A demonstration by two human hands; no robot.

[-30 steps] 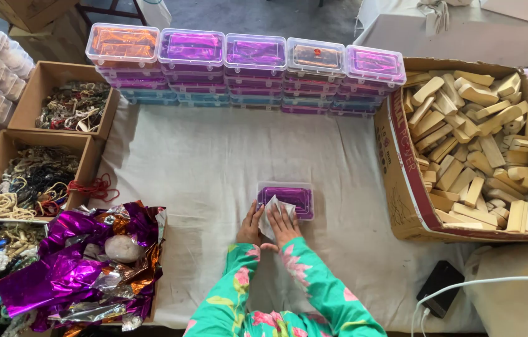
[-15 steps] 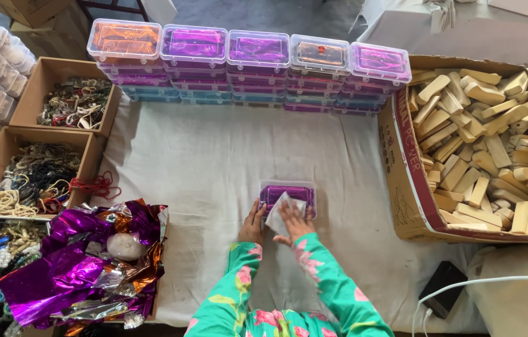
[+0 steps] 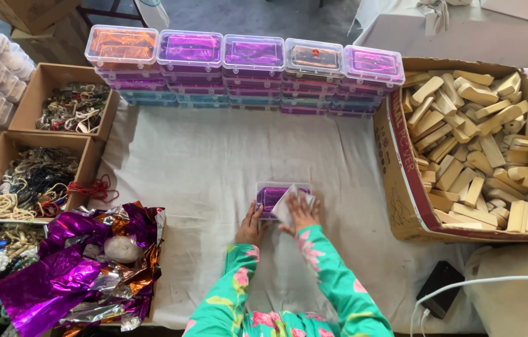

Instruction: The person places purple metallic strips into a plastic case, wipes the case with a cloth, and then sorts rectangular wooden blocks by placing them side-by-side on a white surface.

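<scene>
Hands on a small clear box at the lower centre

A small clear plastic box [image 3: 274, 196] with purple foil inside sits on the white cloth [image 3: 214, 168], just below the middle of the frame. The left hand [image 3: 251, 226] rests against its left side, fingers curled along the wall. The right hand [image 3: 302, 212] lies flat on a white cloth piece [image 3: 290, 205] laid over the box's right half, fingers spread rather than clenched. Compared with a second ago the box sits slightly further up the cloth, and the white piece, then small and tucked between the hands, now covers more of the lid.

Both sleeves [image 3: 332, 281] are green with pink flowers. At lower left lies a heap of crumpled purple foil [image 3: 58, 274] around a pale round lump [image 3: 122, 248]. Above it, along the left edge, two cardboard trays [image 3: 2, 163] hold tangled beads and cords. Across the top runs a stacked row of lidded boxes [image 3: 251, 68], filled orange, purple and teal. On the right a large carton [image 3: 401, 181] holds pale wooden blocks [image 3: 482, 143]. A dark phone [image 3: 440, 287] lies at lower right
</scene>
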